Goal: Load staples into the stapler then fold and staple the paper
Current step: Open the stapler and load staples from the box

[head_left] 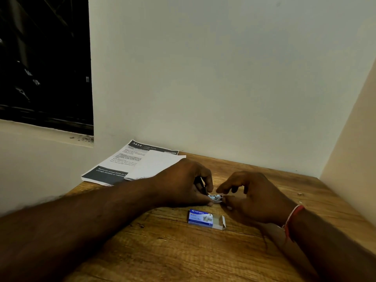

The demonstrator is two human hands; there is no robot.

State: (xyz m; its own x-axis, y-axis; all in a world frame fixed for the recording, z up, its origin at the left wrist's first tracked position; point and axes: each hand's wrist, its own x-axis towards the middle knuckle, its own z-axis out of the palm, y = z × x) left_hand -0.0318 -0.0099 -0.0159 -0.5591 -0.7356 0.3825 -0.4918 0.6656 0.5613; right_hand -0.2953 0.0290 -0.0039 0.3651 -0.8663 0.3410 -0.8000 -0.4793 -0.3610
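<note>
The left hand [183, 183] is curled around a small stapler [216, 198], with the thumb under it and the fingers over the top. Most of the stapler is hidden by this hand; only a shiny metal part is seen poking out at 3 o'clock from it. The right hand [252, 197] is held just beside that metal part, and its fingertips [220, 189] are pinched close at the metal end. Whether a strip of staples is gripped there cannot be told. A red thread band [293, 219] is worn on the right wrist.

Near the hands, at 6 o'clock, a small blue staple box [200, 217] is laid flat on the wooden table [162, 251], with its white end flap opened toward 3 o'clock. At 10 o'clock from the left hand, a stack of printed paper [114, 165] is set at the table's far corner, with a plain white sheet [156, 165] laid on top. A pale wall [223, 78] is seen behind the table, and a dark window [40, 58] at 10 o'clock.
</note>
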